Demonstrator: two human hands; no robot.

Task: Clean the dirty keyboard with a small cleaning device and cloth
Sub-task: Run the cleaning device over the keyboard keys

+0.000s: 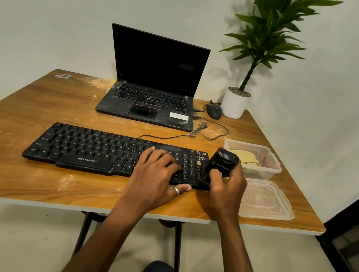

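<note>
Head view: black keyboard (pixel 91 149) lies across the frame center on a wooden table (pixel 26 177), long side facing the person, its cable running up-right toward the laptop (pixel 149 98), which stands open w/ a dark screen at upper center. Left hand (pixel 156 174) lies flat on the keyboard's right part, fingers spread over the keys, thumb w/ a ring resting on the table just in front of the kbd edge. Right hand (pixel 228 186), right of center, grips the black cleaning device (pixel 219 165), fingers curled round its lower body; device is tilted, top end leaning up-right, lower end at the kbd's right end by the numpad; can't tell if it touches the keys. Pale crumbs (pixel 200 160) sit on the numpad's upper right corner, just beside the device. Right of the device: clear plastic container (pixel 272 167) w/ yellowish stuff inside, can't tell if that's the cloth. Its clear lid (pixel 266 202) lies flat below it, near the table's right edge. Mouse (pixel 214 111) and a potted plant (pixel 235 106) stand at upper right, side by side. Table surface has whitish dusty smears.
</note>
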